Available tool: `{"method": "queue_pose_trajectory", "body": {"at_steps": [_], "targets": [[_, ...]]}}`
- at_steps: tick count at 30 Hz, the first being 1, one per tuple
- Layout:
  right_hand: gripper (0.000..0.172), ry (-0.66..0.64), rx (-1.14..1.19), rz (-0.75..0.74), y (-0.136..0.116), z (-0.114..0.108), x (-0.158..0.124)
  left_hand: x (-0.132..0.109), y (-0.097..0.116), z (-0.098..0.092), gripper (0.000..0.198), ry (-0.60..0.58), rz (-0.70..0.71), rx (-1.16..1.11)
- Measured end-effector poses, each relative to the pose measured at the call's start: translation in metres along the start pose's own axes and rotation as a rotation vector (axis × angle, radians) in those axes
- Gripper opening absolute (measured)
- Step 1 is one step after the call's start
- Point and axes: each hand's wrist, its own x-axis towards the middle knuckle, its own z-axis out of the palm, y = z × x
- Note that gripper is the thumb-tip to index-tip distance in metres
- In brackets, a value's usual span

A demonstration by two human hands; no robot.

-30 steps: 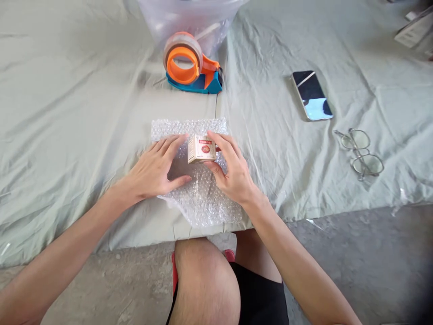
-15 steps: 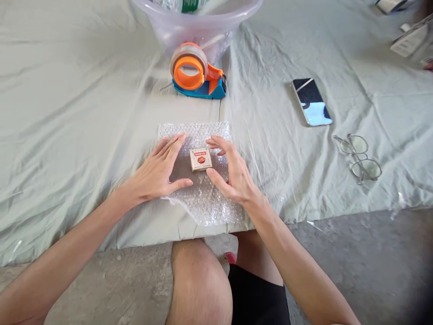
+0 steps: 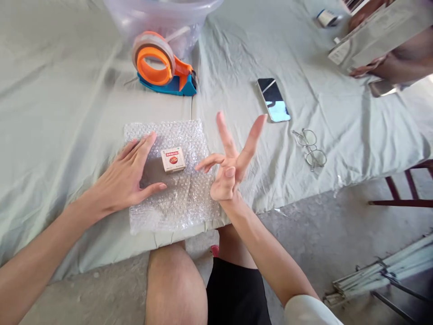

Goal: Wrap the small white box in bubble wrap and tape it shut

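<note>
A small white box (image 3: 173, 160) with a red label lies on a sheet of bubble wrap (image 3: 176, 203) near the table's front edge. My left hand (image 3: 126, 176) rests flat on the left side of the wrap, fingers stretched and thumb apart, holding nothing. Raised above the wrap's right edge is my right hand (image 3: 232, 167), turned palm up with two fingers spread in a V and the others partly bent. Nothing is in it. Neither hand touches the box.
An orange and blue tape dispenser (image 3: 165, 67) stands behind the wrap, before a translucent plastic basin (image 3: 162, 20). To the right lie a phone (image 3: 274, 100) and eyeglasses (image 3: 310, 146). Another person's hand (image 3: 372, 67) holds a grey-white box (image 3: 382, 36) at the far right.
My right hand has lifted away from beside the small box and turned over, spreading two fingers. My left hand stays on the wrap. The view has swung right.
</note>
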Motion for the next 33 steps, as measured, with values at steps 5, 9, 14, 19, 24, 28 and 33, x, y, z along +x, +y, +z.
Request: {"method": "queue_pose_trajectory", "body": {"at_steps": [5,9,14,19,24,28,33], "targets": [[0.041,0.160,0.017,-0.533,0.006,0.006,0.008,0.000,0.000,0.001,0.114,0.002,0.002,0.017],[0.067,0.247,-0.120,-0.719,-0.001,0.008,0.018,0.001,0.001,0.001,0.113,0.000,-0.021,0.020],[0.055,0.307,-0.032,-0.828,-0.012,0.008,0.023,0.002,0.002,0.001,0.101,-0.023,0.005,0.049],[0.043,0.359,-0.003,-0.799,-0.014,0.006,0.022,0.002,0.001,0.001,0.094,-0.032,0.028,0.070],[0.036,0.434,-0.109,-0.771,-0.009,0.006,0.023,0.001,-0.001,0.000,0.099,-0.053,0.038,0.068],[0.021,0.425,-0.066,-0.734,0.000,0.013,0.026,-0.001,-0.004,-0.002,0.102,-0.055,0.049,0.045],[0.074,0.093,0.074,-0.491,-0.014,-0.001,0.019,-0.001,-0.003,0.000,0.109,-0.035,0.039,0.061]]}}
